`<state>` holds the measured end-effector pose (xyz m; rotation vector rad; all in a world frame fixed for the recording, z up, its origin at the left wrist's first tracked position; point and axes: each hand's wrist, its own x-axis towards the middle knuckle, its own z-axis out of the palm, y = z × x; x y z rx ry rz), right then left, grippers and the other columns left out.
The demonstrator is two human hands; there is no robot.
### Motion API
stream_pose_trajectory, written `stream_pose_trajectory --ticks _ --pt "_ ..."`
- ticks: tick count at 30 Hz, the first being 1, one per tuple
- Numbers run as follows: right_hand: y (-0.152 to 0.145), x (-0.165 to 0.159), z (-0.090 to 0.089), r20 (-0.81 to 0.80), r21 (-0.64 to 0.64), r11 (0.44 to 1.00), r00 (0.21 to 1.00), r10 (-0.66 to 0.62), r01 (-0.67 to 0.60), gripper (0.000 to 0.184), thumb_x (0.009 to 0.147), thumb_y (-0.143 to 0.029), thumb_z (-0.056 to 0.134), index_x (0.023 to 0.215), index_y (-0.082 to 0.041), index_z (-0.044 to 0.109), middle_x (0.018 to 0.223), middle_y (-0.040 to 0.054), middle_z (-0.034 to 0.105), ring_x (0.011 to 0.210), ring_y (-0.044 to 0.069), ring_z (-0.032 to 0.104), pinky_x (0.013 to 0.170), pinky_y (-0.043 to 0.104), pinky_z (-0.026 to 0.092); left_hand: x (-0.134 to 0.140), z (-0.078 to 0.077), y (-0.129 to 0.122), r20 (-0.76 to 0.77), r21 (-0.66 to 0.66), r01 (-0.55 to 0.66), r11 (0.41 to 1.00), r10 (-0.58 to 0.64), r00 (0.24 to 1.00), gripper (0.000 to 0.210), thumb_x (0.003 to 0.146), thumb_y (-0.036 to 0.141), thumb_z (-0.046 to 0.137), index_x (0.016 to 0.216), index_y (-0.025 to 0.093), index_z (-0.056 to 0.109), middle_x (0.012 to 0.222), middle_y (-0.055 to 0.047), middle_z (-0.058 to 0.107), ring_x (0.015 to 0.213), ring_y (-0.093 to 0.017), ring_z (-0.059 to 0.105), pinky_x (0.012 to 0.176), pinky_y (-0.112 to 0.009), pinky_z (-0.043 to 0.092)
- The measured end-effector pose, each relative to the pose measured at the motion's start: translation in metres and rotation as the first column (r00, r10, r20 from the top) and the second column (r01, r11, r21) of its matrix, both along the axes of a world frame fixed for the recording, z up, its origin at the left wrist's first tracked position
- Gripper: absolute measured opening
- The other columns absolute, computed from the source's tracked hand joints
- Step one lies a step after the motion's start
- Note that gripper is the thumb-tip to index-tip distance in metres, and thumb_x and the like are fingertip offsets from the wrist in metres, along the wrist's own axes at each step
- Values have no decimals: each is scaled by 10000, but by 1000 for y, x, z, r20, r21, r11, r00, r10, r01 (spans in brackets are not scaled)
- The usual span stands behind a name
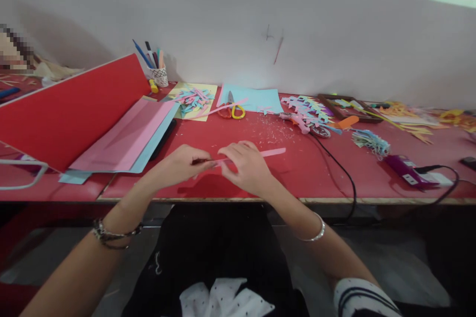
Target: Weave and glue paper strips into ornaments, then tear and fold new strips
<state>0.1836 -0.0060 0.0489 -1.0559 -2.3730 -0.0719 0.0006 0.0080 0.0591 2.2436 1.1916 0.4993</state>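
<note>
A narrow pink paper strip (pixel 274 152) runs between my hands just over the red tabletop, its free end reaching out to the right. My left hand (pixel 186 163) pinches the strip's left end between thumb and fingers. Beside it, my right hand (pixel 245 166) curls over the strip with the fingers bent round it. The fingertips of the two hands are nearly touching. Beyond them lie scissors (pixel 238 112) with yellow and red handles and a pink glue gun (pixel 297 120) with its black cord.
Pink and blue paper sheets (pixel 119 138) lean by a red board (pixel 82 104) at left. A pen cup (pixel 159 77) stands against the wall. Cut paper pieces (pixel 195 99) lie on a yellow sheet; a blue sheet (pixel 256 99) is alongside. At right are a paper tassel (pixel 370 142) and a purple power strip (pixel 409 171).
</note>
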Motion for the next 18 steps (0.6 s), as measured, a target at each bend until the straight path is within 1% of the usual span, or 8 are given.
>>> stream_pose_trajectory --ticks 3,5,7,9,11,15,18 --pt "1 -13 -1 21 -61 997 999 -35 36 183 761 -196 394 709 -173 568 630 18 590 573 118 466 635 258 310 4 1 -1 19 -31 19 999 -18 1000 337 780 405 399 546 170 456 438 59 404 450 -69 361 446 -175 274" --pt "2 -15 -1 16 -93 993 998 -67 69 175 738 -203 405 647 -180 553 558 -3 548 514 99 415 557 238 271 4 1 -2 35 -32 33 999 -32 999 322 778 383 391 537 173 428 451 61 387 457 -69 358 449 -176 275" --pt "3 -14 -1 -4 -130 988 997 -81 80 161 715 -212 423 614 -186 545 524 -15 524 493 89 391 512 223 242 4 1 -2 51 -18 40 999 -39 998 319 765 383 393 523 175 398 465 63 343 460 -66 332 440 -177 259" --pt "4 -11 -1 -32 -178 981 996 -78 71 139 691 -213 440 601 -190 544 514 -23 519 485 80 389 491 207 234 4 -1 -1 64 -13 41 999 -40 997 325 757 395 399 517 177 378 474 64 312 461 -64 309 433 -178 249" --pt "6 -6 -2 -60 -218 973 994 -90 75 119 671 -207 451 595 -189 541 513 -29 521 482 72 395 490 196 241 0 -3 0 73 -38 40 998 -37 997 325 767 404 393 536 175 405 477 65 329 462 -63 313 439 -176 261" --pt "8 16 -5 -72 -266 953 983 -171 146 99 638 -191 447 563 -183 511 491 -40 485 464 65 387 490 192 244 -12 -4 3 52 -82 7 997 -2 999 320 782 411 381 613 169 506 497 59 406 452 -63 353 449 -172 295" --pt "8 35 -6 -79 -291 939 973 -215 184 94 619 -191 441 534 -182 478 472 -47 444 451 62 367 482 190 238 -19 -3 3 16 -82 -7 997 9 1000 328 777 416 391 612 169 531 498 56 426 433 -60 355 442 -172 301"
